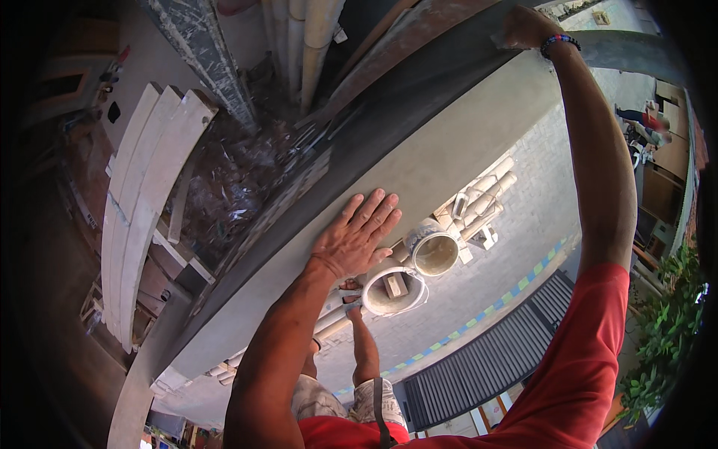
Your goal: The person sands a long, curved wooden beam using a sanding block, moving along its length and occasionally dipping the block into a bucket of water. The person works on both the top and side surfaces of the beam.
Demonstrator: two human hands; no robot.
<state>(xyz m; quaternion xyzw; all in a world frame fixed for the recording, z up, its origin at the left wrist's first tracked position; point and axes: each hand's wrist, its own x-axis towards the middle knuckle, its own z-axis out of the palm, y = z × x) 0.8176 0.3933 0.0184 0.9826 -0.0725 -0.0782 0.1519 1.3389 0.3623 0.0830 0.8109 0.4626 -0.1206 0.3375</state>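
Note:
My left hand lies flat with its fingers spread on the smooth grey face of a plastered wall. Stretched far up to the right, my right hand is curled at the wall's dark top band. A beaded bracelet circles that wrist. The right fingers look closed, but what they hold, if anything, is too small and dim to name. Below the left hand stands a white bucket with a small block-like piece inside. A second bucket, with greyish contents, is beside it.
Bamboo poles lie past the buckets on the paved ground. Pale planks lean at the left near a rough post. Plastic-like litter fills the space behind the wall. A dark slatted gate stands lower right. People appear far right.

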